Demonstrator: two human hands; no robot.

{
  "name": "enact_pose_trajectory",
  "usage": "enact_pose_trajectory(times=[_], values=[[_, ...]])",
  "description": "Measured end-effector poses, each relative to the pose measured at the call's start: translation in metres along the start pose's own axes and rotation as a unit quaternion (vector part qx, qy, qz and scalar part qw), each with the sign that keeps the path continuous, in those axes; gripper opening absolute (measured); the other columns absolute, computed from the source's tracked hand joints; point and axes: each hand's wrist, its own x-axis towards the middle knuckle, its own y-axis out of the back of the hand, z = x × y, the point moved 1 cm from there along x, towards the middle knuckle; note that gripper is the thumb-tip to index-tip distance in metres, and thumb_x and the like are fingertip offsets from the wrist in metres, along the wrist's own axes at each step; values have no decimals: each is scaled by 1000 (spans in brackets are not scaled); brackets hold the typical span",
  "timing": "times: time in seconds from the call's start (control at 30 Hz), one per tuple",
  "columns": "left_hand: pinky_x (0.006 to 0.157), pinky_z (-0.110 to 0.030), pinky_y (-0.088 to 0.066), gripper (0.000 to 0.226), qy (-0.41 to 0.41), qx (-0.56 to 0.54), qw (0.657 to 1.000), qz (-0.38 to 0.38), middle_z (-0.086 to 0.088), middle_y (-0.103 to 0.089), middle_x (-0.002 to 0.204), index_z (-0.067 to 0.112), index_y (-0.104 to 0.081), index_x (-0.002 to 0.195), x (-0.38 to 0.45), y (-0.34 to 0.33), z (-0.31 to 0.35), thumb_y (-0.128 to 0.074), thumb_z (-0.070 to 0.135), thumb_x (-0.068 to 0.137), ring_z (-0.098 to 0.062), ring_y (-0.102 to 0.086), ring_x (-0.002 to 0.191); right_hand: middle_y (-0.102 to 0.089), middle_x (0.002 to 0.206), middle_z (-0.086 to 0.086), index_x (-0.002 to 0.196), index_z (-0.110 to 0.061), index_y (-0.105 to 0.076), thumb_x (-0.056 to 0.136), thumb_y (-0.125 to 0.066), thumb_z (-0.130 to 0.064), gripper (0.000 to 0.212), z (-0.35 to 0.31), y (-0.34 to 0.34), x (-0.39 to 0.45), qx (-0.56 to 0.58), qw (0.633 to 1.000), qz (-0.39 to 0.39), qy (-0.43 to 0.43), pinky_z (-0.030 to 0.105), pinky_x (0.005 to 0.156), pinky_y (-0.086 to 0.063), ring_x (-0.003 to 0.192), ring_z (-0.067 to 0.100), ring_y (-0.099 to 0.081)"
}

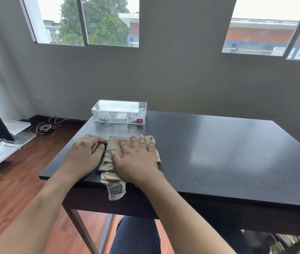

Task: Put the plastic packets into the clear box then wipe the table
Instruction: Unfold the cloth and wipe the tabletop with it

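Observation:
A clear box (119, 111) with a lid and a red sticker stands at the far left of the black table (219, 153); plastic packets (119, 117) show through its front wall. A beige cloth (112, 149) lies on the table near the front left edge, one end with a label hanging over the edge. My right hand (138, 158) lies flat on the cloth with fingers spread. My left hand (85, 154) rests on the table just left of the cloth, fingers curled over a thin dark object I cannot identify.
Clear plastic trays (2, 151) sit on the wooden floor at left, with a coil of cables (46, 128) by the wall. A wall with windows lies behind the table. My knee (136, 235) is under the table's front edge.

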Motion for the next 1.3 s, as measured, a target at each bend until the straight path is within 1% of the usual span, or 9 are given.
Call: enact_pose_trajectory(times=[0.17,0.3,0.4,0.53,0.7,0.77,1.03,1.17,1.3], values=[[104,-46,-45,40,-39,3,998,-54,9,-66,122,31,-70,115,-8,-14,37,-47,54,92,-18,-59,116,7,172,4,162,-35,-9,97,-12,-69,74,109,18,-38,-15,996,18,-84,54,123,15,157,30,15],[111,-42,-38,41,-127,-5,984,-129,17,-59,131,36,-66,121,-12,-49,91,-46,58,93,-11,-54,124,4,172,4,162,-37,-8,97,-7,-69,73,229,47,-98,-39,963,37,-266,56,123,12,157,31,10],[113,-35,-33,43,-187,14,967,-173,19,-53,140,38,-59,129,-7,-77,130,-43,60,95,-6,-46,131,-2,172,7,161,-37,-13,97,-6,-66,71,270,56,-133,-61,930,55,-359,60,123,7,157,35,4],[112,-31,-31,55,-238,35,948,-207,19,-48,146,39,-52,136,7,-110,171,-34,68,93,-6,-43,135,-7,172,4,161,-40,-14,99,-11,-62,65,234,43,-143,-39,952,95,-289,56,124,8,156,38,2],[110,-34,-36,65,-259,45,939,-220,20,-47,145,42,-50,137,28,-134,191,-25,75,87,-8,-44,134,-6,171,-12,156,-53,-17,96,-22,-72,63,231,44,-170,-2,978,110,-179,39,127,9,158,20,6],[108,-34,-36,65,-258,47,942,-208,23,-46,144,43,-50,137,29,-138,189,-24,77,88,-7,-42,135,-9,170,-15,155,-52,-23,97,-28,-71,62,274,58,-178,16,972,103,-209,34,126,9,158,15,3],[112,-29,-24,64,-246,32,951,-185,28,-38,150,43,-47,142,20,-143,186,-22,71,90,-1,-28,144,-5,171,-11,157,-53,-11,97,-17,-71,63,436,90,-143,-14,944,20,-328,56,124,4,158,19,5],[112,-22,-13,67,-244,27,953,-180,30,-32,153,43,-43,144,18,-142,189,-16,70,89,3,-19,146,-7,172,-6,158,-47,-15,99,-18,-68,63,478,104,-78,15,924,33,-381,63,122,-3,158,22,-6],[114,-20,-7,65,-240,25,956,-168,29,-29,155,43,-39,145,16,-142,194,-14,66,90,3,-15,147,-4,172,4,161,-38,-10,102,-16,-62,65,486,116,-5,13,919,15,-394,64,121,3,158,29,-1]])
